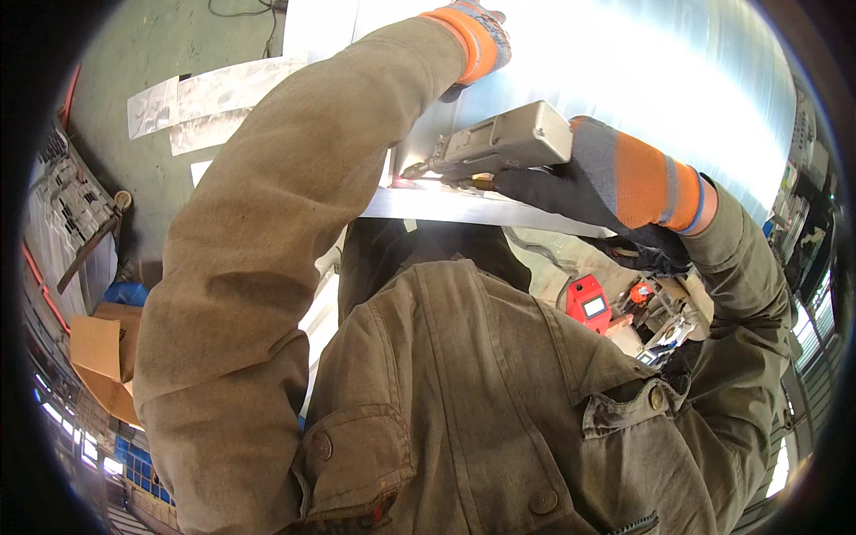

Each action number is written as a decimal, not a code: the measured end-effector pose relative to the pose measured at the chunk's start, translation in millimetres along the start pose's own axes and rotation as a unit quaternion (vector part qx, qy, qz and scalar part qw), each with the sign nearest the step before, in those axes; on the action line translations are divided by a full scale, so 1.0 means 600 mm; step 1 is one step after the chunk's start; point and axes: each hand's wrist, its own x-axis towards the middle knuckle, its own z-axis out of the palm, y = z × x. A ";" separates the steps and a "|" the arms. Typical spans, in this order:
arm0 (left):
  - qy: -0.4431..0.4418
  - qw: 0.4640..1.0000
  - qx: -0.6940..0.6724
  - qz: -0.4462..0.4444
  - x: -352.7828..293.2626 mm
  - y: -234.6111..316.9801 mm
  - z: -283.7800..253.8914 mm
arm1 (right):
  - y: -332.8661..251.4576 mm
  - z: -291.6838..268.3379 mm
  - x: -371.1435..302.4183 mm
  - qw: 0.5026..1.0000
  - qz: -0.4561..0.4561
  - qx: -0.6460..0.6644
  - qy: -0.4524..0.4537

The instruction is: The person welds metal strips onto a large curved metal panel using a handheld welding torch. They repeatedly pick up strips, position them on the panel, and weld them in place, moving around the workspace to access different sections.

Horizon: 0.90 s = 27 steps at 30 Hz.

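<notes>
A grey, box-shaped welding gun (508, 138) is in my right hand (593, 169), which wears an orange, grey and black glove. Its narrow nozzle points left, down at the near edge of a large shiny metal sheet (624, 53), where a small pinkish glow shows. Along that edge runs a bright metal strip (455, 206). My left hand (481, 40), gloved in orange and grey, reaches forward to the far side of the gun, over the sheet. Most of its fingers are out of sight, so I cannot make out their grip.
Cut metal pieces (209, 102) lie at the left over the green floor (116, 85). An open cardboard box (102, 348) stands at the lower left. To my right are a red device with a screen (588, 303) and assorted tools (673, 316). A dark cable (241, 12) lies at the top left.
</notes>
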 end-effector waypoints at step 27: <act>0.004 0.999 -0.020 0.027 -0.005 -0.003 0.005 | 0.032 0.005 0.047 0.999 0.006 -0.021 -0.049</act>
